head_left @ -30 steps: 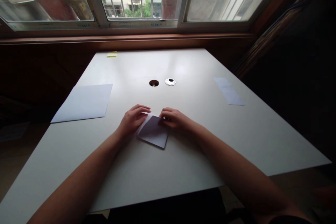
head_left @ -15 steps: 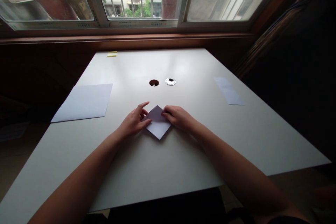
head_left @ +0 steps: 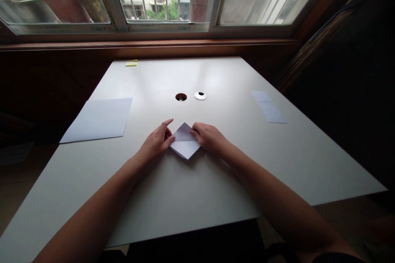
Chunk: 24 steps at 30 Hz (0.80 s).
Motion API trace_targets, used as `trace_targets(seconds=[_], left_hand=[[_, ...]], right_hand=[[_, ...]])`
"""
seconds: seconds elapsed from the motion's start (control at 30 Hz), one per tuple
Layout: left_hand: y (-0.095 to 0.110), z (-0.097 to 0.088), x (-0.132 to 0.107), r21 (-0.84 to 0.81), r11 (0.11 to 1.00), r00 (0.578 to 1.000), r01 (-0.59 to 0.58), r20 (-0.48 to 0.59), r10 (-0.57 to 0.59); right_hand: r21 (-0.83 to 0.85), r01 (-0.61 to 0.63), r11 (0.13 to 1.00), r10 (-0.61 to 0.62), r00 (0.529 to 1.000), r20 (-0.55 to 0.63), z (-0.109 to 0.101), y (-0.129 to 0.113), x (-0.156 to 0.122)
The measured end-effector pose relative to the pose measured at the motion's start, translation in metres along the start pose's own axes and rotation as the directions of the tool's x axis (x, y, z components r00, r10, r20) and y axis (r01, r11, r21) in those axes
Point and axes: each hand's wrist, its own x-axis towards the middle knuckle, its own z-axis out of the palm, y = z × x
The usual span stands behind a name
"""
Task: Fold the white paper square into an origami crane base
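A small diamond of folded white paper [head_left: 185, 147] is held between my two hands, a crease running across its middle. Its near corner looks slightly raised, with a layered lower left edge. My left hand [head_left: 159, 137] grips the left corner between thumb and curled fingers, its index finger lifted and pointing away. On the right corner my right hand [head_left: 208, 136] is closed, thumb and fingers pinching the edge. Parts of both side corners are hidden under the fingers.
The white table [head_left: 185, 197] carries a stack of white paper [head_left: 100, 120] at left and a single paper strip [head_left: 268, 107] at right. Beyond my hands are a round cable hole [head_left: 181, 97] and its cover [head_left: 200, 96]. Yellow sticky notes [head_left: 131, 63] lie near the far edge, below the window.
The paper's near corner has risen a little and the crease across the middle shows more sharply. My left thumb has drawn back slightly to the left; my right hand stays nearly still.
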Motion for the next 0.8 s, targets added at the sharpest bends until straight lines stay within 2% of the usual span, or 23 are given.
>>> trace_targets(seconds=[0.17, 0.33, 0.43, 0.53, 0.67, 0.8], left_hand=[[-0.004, 0.004, 0.000, 0.026, 0.998, 0.998, -0.058, -0.026, 0.058], [-0.008, 0.006, 0.001, 0.144, 0.976, 0.983, -0.163, -0.066, 0.174], [-0.007, 0.005, 0.000, 0.140, 0.983, 0.985, -0.121, -0.105, 0.136], [-0.005, 0.003, -0.001, 0.112, 0.991, 0.986, -0.079, -0.140, 0.095], [-0.004, 0.001, -0.001, 0.002, 0.999, 0.987, -0.036, -0.155, 0.035], [-0.006, -0.002, 0.002, -0.128, 0.992, 0.993, -0.005, -0.118, -0.010]], right_hand=[[-0.044, 0.030, 0.999, -0.031, 0.999, -0.017, 0.004, 0.000, -0.001], [0.047, 0.044, 0.998, -0.040, 0.996, -0.086, 0.005, 0.003, 0.001], [0.133, 0.048, 0.990, -0.024, 0.983, -0.181, 0.005, 0.007, 0.003], [0.273, 0.014, 0.962, 0.056, 0.968, -0.246, 0.006, 0.012, 0.005], [0.468, 0.002, 0.884, 0.157, 0.941, -0.299, 0.009, 0.015, 0.006], [0.564, -0.048, 0.824, 0.254, 0.922, -0.293, 0.011, 0.020, 0.008]])
